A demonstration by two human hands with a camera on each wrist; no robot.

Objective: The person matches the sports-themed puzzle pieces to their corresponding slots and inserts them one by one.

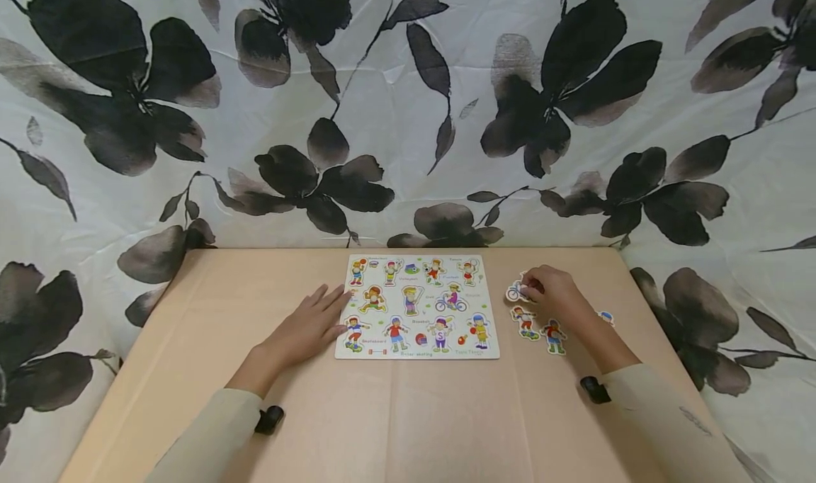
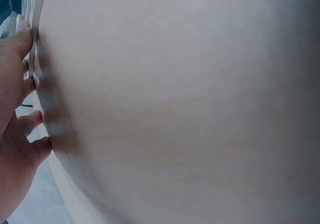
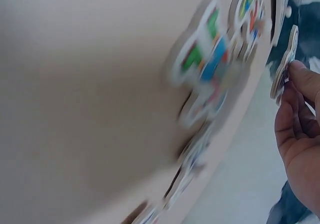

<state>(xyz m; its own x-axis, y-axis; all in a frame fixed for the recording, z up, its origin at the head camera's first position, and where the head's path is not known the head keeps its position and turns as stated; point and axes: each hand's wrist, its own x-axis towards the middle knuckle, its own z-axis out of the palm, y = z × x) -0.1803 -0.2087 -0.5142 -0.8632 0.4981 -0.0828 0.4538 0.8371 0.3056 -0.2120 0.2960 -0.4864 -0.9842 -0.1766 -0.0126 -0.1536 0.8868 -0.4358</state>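
Observation:
A white puzzle board (image 1: 376,331) printed with colourful children at sports lies flat on the table. My left hand (image 1: 309,327) rests at its left side, fingers stretched out and fingertips at the edge. In the left wrist view the thumb (image 2: 20,41) touches the board's rim. To the right of the board, my right hand (image 1: 561,295) pinches a cyclist puzzle piece (image 1: 513,292) between thumb and fingers. The right wrist view shows that piece (image 3: 285,66) edge-on, raised off the table. Just below this hand lie a skateboarder piece (image 1: 525,324) and a child-figure piece (image 1: 554,337).
Another puzzle piece (image 1: 606,317) is partly hidden behind the right forearm. Several pieces lie along the table in the right wrist view, the nearest one (image 3: 200,58) blurred. The beige table (image 1: 446,419) ends at a floral cloth (image 1: 440,115) behind it.

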